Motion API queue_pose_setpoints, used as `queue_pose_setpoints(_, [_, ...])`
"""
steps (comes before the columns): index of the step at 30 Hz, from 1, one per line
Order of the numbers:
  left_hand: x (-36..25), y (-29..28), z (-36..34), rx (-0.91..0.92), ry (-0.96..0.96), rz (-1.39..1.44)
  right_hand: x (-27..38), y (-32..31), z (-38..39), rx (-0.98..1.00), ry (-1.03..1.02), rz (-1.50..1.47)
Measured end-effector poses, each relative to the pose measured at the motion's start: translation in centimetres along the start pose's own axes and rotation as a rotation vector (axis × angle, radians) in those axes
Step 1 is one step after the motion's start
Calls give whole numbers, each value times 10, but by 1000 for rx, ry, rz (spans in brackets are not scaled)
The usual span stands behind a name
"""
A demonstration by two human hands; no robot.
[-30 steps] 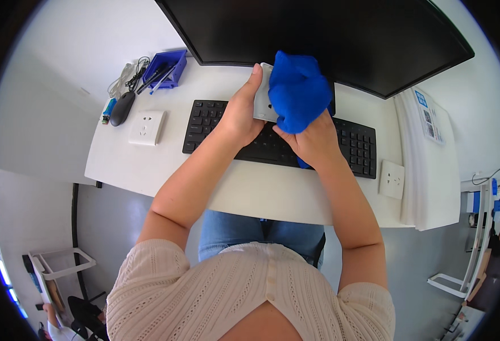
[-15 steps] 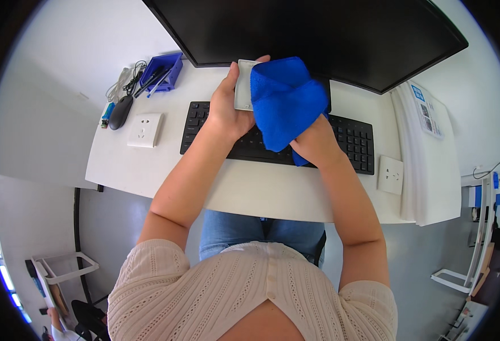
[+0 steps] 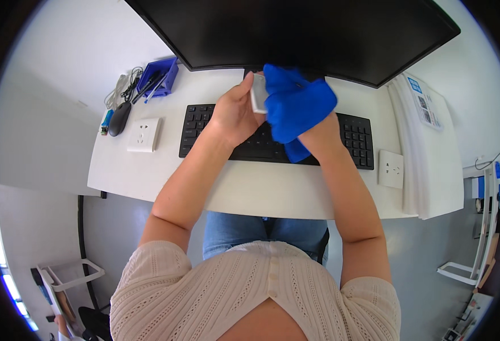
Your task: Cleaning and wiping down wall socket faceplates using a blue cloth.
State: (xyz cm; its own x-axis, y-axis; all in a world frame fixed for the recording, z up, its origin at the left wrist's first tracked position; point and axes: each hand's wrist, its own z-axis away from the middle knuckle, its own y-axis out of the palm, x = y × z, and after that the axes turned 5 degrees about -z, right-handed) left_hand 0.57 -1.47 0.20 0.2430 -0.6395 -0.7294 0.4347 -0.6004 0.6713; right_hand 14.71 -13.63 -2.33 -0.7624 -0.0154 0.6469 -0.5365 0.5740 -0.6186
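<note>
Over the keyboard (image 3: 190, 128), my left hand (image 3: 233, 116) grips a white square plate (image 3: 258, 94), similar in size to the wall sockets on the desk. Its thumb lies along the plate's left edge; the other fingers are mostly hidden behind. A blue cloth (image 3: 301, 111) is bunched in my right hand (image 3: 321, 136) and pressed against the plate's right side, covering much of it. The cloth hides most of my right fingers, and one end of it hangs over the keys.
A black monitor (image 3: 295, 34) stands behind my hands. To the left are a wall socket (image 3: 144, 135), a mouse (image 3: 119, 119) and a blue tray (image 3: 169, 82) with pens. On the right lie another socket (image 3: 391, 169) and a stack of white sheets (image 3: 429, 165).
The plate has shifted right and turned, so less of its face shows. The cloth has folded over and moved slightly right with my right hand.
</note>
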Motion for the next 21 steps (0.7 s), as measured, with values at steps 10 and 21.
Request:
queue_pose_setpoints(10, [7, 7, 5, 8, 70, -670, -13, -15, -4, -414, 298, -522])
queue_pose_setpoints(21, [-7, 9, 5, -39, 204, -395, -15, -29, -11, -818, 356, -835])
